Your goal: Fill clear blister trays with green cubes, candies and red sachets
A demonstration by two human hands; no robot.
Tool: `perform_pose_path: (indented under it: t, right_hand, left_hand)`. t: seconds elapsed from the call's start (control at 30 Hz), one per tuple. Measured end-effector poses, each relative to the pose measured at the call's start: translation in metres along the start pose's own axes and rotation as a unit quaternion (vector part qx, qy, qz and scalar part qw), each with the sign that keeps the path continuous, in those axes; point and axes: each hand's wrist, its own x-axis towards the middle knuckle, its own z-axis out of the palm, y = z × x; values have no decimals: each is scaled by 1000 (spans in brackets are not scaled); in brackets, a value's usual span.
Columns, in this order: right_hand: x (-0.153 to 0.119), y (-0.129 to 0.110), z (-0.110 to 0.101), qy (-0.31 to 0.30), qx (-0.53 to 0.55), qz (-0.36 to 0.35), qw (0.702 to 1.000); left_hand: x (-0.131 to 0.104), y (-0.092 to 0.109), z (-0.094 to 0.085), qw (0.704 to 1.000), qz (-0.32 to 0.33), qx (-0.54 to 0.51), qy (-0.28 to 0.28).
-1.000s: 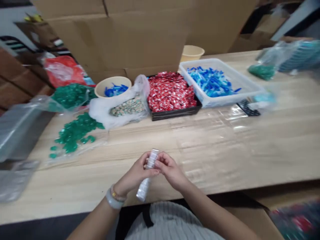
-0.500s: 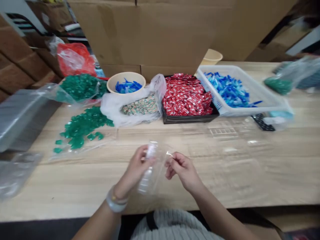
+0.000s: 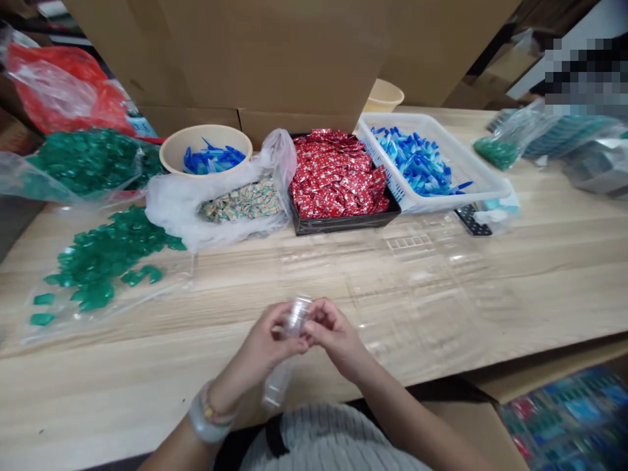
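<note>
Over at the left, loose green pieces point(image 3: 105, 252) lie spread on clear film. At the near edge of the wooden table point(image 3: 540, 275) the left hand point(image 3: 262, 343) is closed around a stack of clear plastic trays point(image 3: 289, 340), thin and glossy stuff that looks light, springy and slippery, best pinched at the rims. The right hand point(image 3: 333, 333) nips its top end with the fingertips. The stack's lower end blurs against the sweater, so I can't judge how many trays there are.
</note>
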Motion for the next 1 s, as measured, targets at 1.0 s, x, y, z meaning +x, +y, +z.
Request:
perform_pose_path:
  t: [1.0]
  right_hand:
    - [-43,17,-56,214,41,83,973]
  left_hand:
    - [-40,11,-20,993,12,89,72]
